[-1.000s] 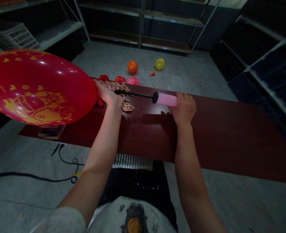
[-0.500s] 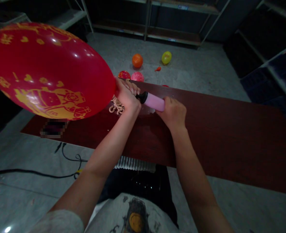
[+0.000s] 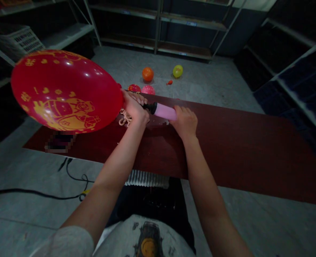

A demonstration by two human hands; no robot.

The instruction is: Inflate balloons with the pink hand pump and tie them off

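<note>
A large inflated red balloon with yellow printing fills the left of the view above the table. My left hand is closed round the balloon's neck, where it meets the black end of a pump; the nozzle is hidden by the fingers. The pump has a pink barrel and lies roughly level. My right hand grips the barrel's right end. Beneath my left hand, a heap of beige curled pieces rests on the dark red-brown table.
A blurred-out flat object lies at the table's left end. Beyond the table, an orange balloon, a yellow balloon and several others are on the floor. Shelves stand behind. A black cable runs across the floor at the left.
The balloon appears smaller and lower, further right in the view. Both hands and the pump have shifted slightly left. The view has tilted up, showing more of the shelves.
</note>
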